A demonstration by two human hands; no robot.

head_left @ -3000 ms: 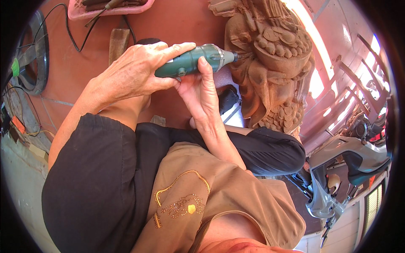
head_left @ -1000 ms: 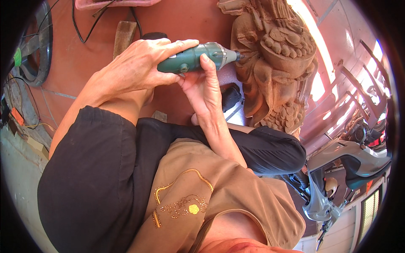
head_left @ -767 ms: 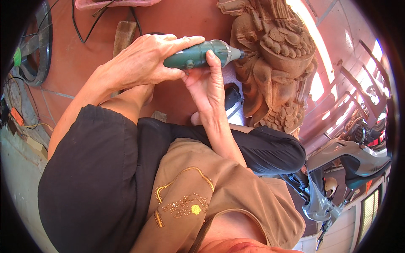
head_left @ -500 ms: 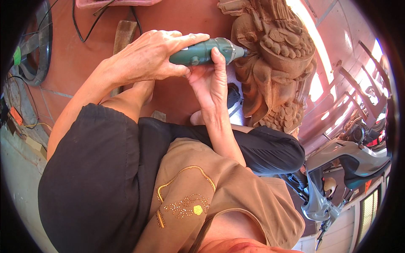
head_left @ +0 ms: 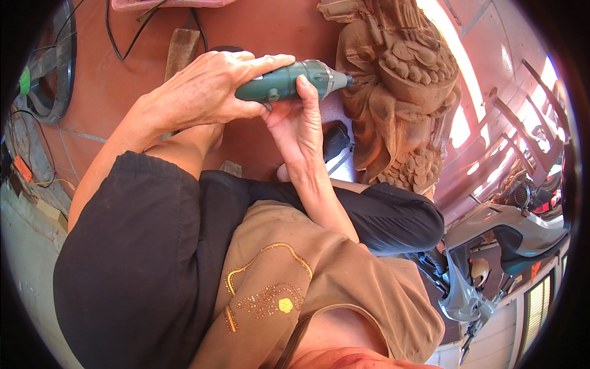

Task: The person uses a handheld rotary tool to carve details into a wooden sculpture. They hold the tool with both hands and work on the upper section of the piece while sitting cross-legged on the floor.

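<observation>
A green die grinder (head_left: 284, 82) with a grey nose lies level between my two hands, its tip pointing right. My left hand (head_left: 206, 89) wraps over its rear end, with the index finger stretched along the top. From below, my right hand (head_left: 296, 126) grips the body, its thumb pressed against the near side behind the nose. A brown carved wooden statue (head_left: 393, 123) with rounded, coin-like relief lies to the right. The grinder's tip is beside the statue's left edge; whether they touch I cannot tell.
A wood block (head_left: 182, 52) lies on the red tiled floor beyond my left hand. A black cable (head_left: 117, 49) runs near a pink tub (head_left: 172, 5). A wheel (head_left: 58, 74) stands far left, a motorbike (head_left: 473, 277) lower right.
Both hands and the grinder have shifted slightly left and toward me, drawing the tip back a little along the statue's edge. The statue has not moved.
</observation>
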